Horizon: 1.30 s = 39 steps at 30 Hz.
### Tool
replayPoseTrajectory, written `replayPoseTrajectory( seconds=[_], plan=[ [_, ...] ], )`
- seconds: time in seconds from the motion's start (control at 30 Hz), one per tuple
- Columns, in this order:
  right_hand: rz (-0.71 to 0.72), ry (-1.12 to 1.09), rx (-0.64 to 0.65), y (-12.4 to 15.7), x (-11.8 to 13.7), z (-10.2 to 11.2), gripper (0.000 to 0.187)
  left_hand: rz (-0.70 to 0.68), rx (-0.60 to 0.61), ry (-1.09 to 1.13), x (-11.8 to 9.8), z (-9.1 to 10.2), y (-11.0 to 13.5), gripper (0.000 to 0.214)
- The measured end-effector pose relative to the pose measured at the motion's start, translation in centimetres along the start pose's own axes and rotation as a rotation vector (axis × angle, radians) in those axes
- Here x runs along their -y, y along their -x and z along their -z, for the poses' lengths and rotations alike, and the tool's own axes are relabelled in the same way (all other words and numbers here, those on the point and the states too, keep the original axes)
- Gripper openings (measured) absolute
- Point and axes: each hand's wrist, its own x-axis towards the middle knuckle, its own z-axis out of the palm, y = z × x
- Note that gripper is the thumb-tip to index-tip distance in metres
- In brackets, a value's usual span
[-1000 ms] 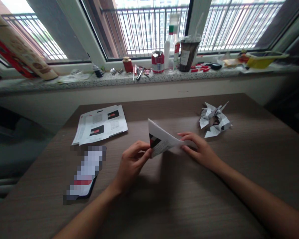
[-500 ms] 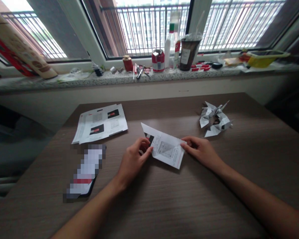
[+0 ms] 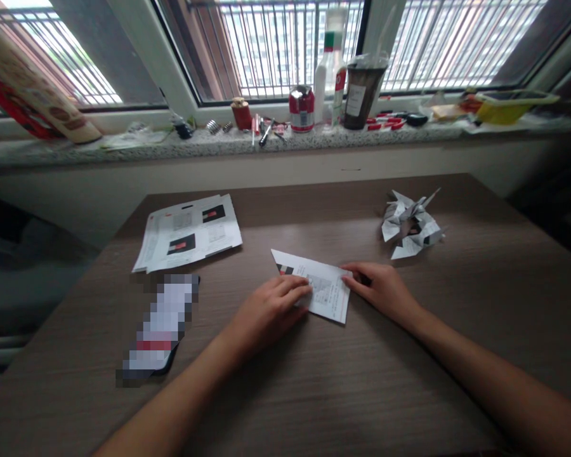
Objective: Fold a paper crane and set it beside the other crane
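Note:
A folded sheet of printed paper (image 3: pixel 326 289) lies flat on the brown wooden table (image 3: pixel 342 381) in front of me. My left hand (image 3: pixel 271 308) rests on its left part with the fingers stretched flat across it. My right hand (image 3: pixel 383 289) touches the sheet's right edge with its fingertips, fingers loosely curled and pressed on the paper.
A stack of printed sheets (image 3: pixel 188 231) lies at the back left of the table, a phone (image 3: pixel 159 330) lies at the left, and several folded paper figures (image 3: pixel 412 222) sit at the back right. The window sill (image 3: pixel 137 149) behind holds a can (image 3: pixel 301 109), bottles and small items.
The sheet was held up and tilted off the table; it has come down flat. My left hand has gone from pinching its edge to lying flat on it.

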Motion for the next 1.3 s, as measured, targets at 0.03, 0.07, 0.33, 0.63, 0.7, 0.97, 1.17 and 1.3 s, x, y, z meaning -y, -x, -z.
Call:
replayPoseTrajectory(
  seconds=[0.03, 0.07, 0.33, 0.63, 0.7, 0.97, 1.17, 1.3],
  plan=[
    [0.008, 0.009, -0.006, 0.0, 0.0, 0.0, 0.025, -0.008, 0.021, 0.003, 0.0, -0.1, 0.1, 0.038],
    [0.023, 0.021, -0.012, 0.0, -0.1, 0.0, 0.025, -0.008, 0.034, 0.007, -0.1, -0.2, 0.1, 0.038],
    [0.279, 0.192, -0.100, 0.1, -0.8, 0.8, 0.029, 0.000, 0.040, 0.012, -0.2, -0.3, 0.3, 0.039],
    [0.550, 0.192, 0.291, 1.3, -0.9, 1.6, 0.037, -0.004, -0.007, -0.056, -0.7, -0.3, 0.1, 0.031],
    [0.553, 0.201, 0.318, 1.5, -1.0, 1.4, 0.038, -0.003, -0.005, -0.085, -0.9, -0.2, 0.1, 0.029],
    [0.573, 0.290, 0.337, 1.8, -1.0, 1.6, 0.037, -0.011, -0.006, -0.109, -0.8, -0.4, 0.3, 0.027],
    [0.581, 0.298, 0.271, 2.1, -0.5, 1.6, 0.029, -0.035, 0.014, -0.082, -0.7, -0.4, 0.1, 0.027],
    [0.574, 0.288, 0.280, 2.2, -0.2, 1.6, 0.032, -0.077, 0.043, -0.021, -0.6, -0.5, 0.0, 0.027]
  ],
)
